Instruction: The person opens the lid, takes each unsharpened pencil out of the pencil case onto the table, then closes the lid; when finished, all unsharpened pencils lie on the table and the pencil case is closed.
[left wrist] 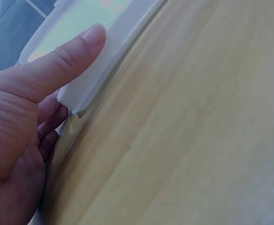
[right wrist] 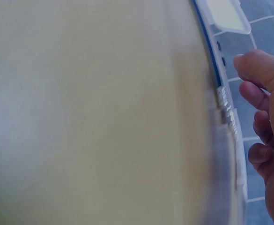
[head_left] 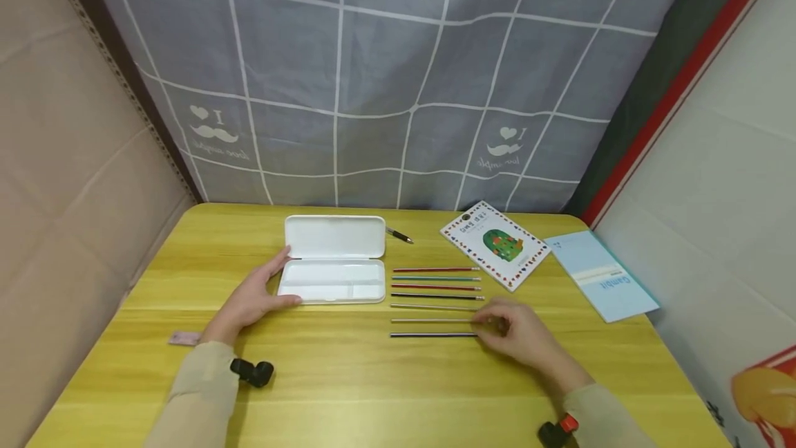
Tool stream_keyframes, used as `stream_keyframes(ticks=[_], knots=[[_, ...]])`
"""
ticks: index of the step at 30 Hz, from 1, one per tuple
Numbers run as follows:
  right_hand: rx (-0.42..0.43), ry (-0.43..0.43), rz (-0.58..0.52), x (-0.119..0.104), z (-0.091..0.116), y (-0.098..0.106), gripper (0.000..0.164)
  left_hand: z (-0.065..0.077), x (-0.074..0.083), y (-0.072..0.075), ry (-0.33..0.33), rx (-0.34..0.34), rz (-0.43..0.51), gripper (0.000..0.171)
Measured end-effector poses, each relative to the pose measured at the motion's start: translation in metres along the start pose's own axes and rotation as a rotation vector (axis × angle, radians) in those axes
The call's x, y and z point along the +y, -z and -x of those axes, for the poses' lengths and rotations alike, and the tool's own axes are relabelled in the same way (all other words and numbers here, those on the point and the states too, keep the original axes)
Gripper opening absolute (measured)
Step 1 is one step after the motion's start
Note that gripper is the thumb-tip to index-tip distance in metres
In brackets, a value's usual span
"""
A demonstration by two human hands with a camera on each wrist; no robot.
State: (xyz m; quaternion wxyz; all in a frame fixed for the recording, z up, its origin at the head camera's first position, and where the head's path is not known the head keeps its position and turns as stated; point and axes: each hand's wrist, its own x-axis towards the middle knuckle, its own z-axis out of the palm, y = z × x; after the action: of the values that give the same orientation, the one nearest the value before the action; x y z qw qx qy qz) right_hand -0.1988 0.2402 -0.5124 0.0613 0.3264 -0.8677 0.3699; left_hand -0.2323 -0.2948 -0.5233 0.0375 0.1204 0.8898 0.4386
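Note:
A white pencil case (head_left: 336, 301) lies with its lid (head_left: 336, 237) raised and its divided tray showing. My left hand (head_left: 255, 296) holds the case at its left end. In the left wrist view the thumb (left wrist: 76, 54) lies over the case's front edge, the other fingers behind the corner. Several pencils (head_left: 435, 287) lie in a row right of the case. Over their right ends hovers my right hand (head_left: 513, 330), nearest the dark blue pencil (head_left: 429, 334). Its fingers (right wrist: 255, 96) are loosely bent, with no pencil visible between them in the right wrist view.
A black pen (head_left: 401, 236) lies behind the pencils, partly beside the lid. At the right are a booklet with a green picture (head_left: 497, 244) and a light blue notebook (head_left: 600, 275). A small pinkish eraser-like piece (head_left: 184, 338) lies by the left wrist. A grey curtain (head_left: 373, 75) hangs behind.

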Motion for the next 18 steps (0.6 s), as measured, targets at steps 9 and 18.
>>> stream_keyframes(ticks=[9,18], knots=[[0.036,-0.195,0.054,-0.029,-0.042,-0.001,0.025,0.000,0.000,-0.001,-0.005,-0.004,-0.005,0.112],[-0.053,-0.161,0.139,-0.059,-0.119,-0.031,0.024,-0.002,-0.003,-0.001,-0.015,-0.002,0.010,0.112]])
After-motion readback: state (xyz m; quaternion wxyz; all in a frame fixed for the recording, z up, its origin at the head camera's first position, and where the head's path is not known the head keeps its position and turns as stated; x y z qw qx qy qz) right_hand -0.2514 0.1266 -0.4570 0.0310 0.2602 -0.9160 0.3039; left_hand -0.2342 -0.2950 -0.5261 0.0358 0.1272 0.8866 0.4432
